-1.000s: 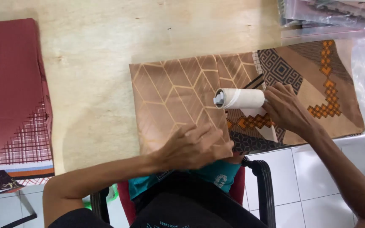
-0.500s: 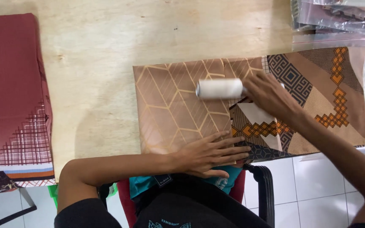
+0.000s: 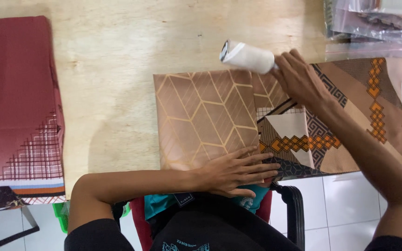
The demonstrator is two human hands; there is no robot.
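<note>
A folded brown cloth (image 3: 201,116) with gold geometric lines lies on the wooden table (image 3: 131,51), overlapping a brown patterned cloth (image 3: 350,107) with orange diamonds. My left hand (image 3: 238,173) rests flat, fingers spread, on the near edge of the folded cloth. My right hand (image 3: 301,79) grips the handle of a white lint roller (image 3: 246,56), which is lifted at the cloth's far edge.
A dark red folded cloth (image 3: 17,107) with a checked border lies at the table's left end. Clear plastic bags of fabric (image 3: 373,18) are stacked at the far right corner. A chair (image 3: 294,209) and white floor tiles show below.
The lint roller has travelled from the middle of the cloth up and away to its far edge. My left hand has opened flat and slid slightly right along the near edge.
</note>
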